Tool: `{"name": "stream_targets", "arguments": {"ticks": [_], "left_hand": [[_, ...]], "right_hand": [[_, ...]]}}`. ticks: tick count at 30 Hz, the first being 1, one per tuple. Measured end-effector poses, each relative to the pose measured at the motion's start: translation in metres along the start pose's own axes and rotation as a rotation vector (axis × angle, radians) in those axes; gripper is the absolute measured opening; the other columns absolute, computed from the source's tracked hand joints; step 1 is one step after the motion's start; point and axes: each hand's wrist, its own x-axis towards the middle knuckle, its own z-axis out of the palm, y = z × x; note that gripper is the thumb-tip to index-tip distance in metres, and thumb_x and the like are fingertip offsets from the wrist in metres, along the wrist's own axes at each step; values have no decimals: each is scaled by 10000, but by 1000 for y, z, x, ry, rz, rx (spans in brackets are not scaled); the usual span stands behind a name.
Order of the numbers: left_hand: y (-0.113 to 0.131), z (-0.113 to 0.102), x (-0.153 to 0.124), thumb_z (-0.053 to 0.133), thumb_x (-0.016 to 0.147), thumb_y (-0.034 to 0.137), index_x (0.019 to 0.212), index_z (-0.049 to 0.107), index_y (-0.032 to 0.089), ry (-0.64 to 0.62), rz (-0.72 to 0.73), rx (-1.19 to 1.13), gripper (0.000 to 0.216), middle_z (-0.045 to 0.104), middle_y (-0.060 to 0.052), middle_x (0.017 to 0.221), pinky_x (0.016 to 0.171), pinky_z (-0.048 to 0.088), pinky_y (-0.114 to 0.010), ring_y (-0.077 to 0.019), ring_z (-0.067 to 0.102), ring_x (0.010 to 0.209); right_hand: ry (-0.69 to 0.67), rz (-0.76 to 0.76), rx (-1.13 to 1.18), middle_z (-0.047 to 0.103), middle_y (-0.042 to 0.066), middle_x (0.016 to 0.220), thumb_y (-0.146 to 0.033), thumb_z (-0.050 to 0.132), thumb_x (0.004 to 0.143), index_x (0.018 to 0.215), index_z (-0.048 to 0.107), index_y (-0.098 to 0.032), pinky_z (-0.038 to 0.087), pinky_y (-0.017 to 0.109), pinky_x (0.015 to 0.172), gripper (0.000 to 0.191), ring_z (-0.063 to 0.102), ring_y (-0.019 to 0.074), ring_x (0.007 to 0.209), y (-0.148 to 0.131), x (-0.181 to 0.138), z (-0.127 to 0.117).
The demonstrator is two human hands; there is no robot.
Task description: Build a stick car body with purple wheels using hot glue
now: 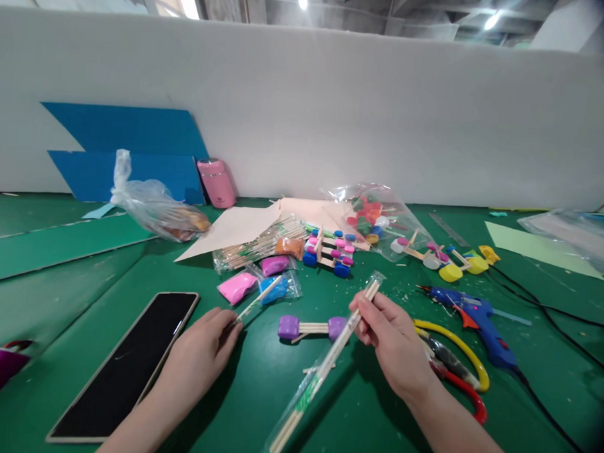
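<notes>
My right hand pinches a packet of wooden chopsticks in a clear wrapper with green print. The packet slants from upper right down toward the table's near side. My left hand is closed on a pale wooden stick, with green marks near the fingers; its lower end is hidden. Between the hands, a dumbbell-shaped piece of wooden sticks with purple ends lies on the table, partly behind the packet. A small stick piece lies below it.
A phone lies at left. At right are a blue glue gun with a cord and pliers with yellow and red handles. Farther back lie bags of clay, stick models, a bag of bottle caps and a pink bottle.
</notes>
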Motion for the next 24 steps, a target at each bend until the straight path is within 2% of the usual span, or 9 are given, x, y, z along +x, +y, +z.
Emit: {"name": "stream_targets", "arguments": {"ticks": [3, 4, 6, 8, 11, 13, 15, 18, 24], "left_hand": [[7, -4, 2, 379, 831, 276, 910, 608, 131, 189, 47, 179, 282, 614, -148, 881, 647, 423, -378, -294, 568, 788], [13, -7, 3, 391, 827, 274, 941, 606, 126, 255, 60, 171, 285, 609, -166, 938, 689, 418, -401, -314, 553, 857], [32, -15, 3, 415, 821, 284, 935, 610, 133, 339, 84, -1, 272, 610, -155, 930, 748, 413, -404, -294, 549, 867], [57, -23, 3, 419, 827, 300, 854, 614, 172, 225, 129, -322, 235, 619, -100, 886, 766, 428, -339, -236, 561, 845], [94, -30, 2, 337, 873, 334, 821, 582, 192, -264, 86, -742, 288, 596, -20, 727, 588, 434, -233, -153, 557, 654], [110, -26, 2, 293, 883, 362, 844, 557, 182, -455, 19, -887, 322, 522, 21, 596, 464, 374, -210, -117, 475, 488], [118, -19, 2, 315, 877, 344, 739, 548, 169, -380, 15, -921, 322, 491, 17, 601, 508, 356, -209, -120, 452, 549], [118, -5, 1, 323, 872, 317, 679, 504, 167, -291, 22, -980, 304, 484, 6, 639, 553, 351, -214, -128, 438, 603], [109, 2, -1, 355, 865, 307, 654, 488, 170, -282, 12, -990, 284, 372, 39, 569, 505, 305, -207, -111, 359, 534]], "right_hand": [[-7, 8, 1, 444, -57, 548, -338, 503, 850, 747, 576, -162, 300, 182, 448, 217, 388, 62, 478, 1, -1, 1], [-10, 14, 4, 447, -56, 549, -337, 503, 851, 747, 576, -161, 301, 181, 448, 217, 392, 61, 479, 1, -1, 1], [-17, 28, 3, 457, -52, 549, -340, 506, 849, 747, 579, -158, 306, 184, 448, 221, 399, 63, 475, 1, -1, 2], [-5, 22, -8, 467, -48, 549, -345, 514, 843, 752, 589, -157, 311, 187, 448, 221, 407, 67, 477, 1, -1, 1], [96, -67, 10, 470, -47, 556, -342, 527, 838, 793, 608, -174, 313, 184, 451, 191, 405, 71, 491, 0, 2, -4], [185, -143, 32, 461, -51, 554, -334, 538, 834, 817, 619, -187, 305, 182, 452, 170, 391, 70, 497, 0, 5, -7], [236, -171, 29, 450, -52, 544, -337, 551, 826, 804, 635, -184, 292, 185, 450, 175, 377, 68, 494, 1, 7, -8], [216, -110, 5, 426, -56, 515, -357, 578, 801, 752, 651, -171, 267, 189, 433, 205, 354, 65, 478, 4, 7, -3], [154, -4, 14, 441, -60, 509, -341, 640, 740, 696, 670, -169, 279, 175, 420, 180, 344, 58, 465, 6, -3, 14]]}}
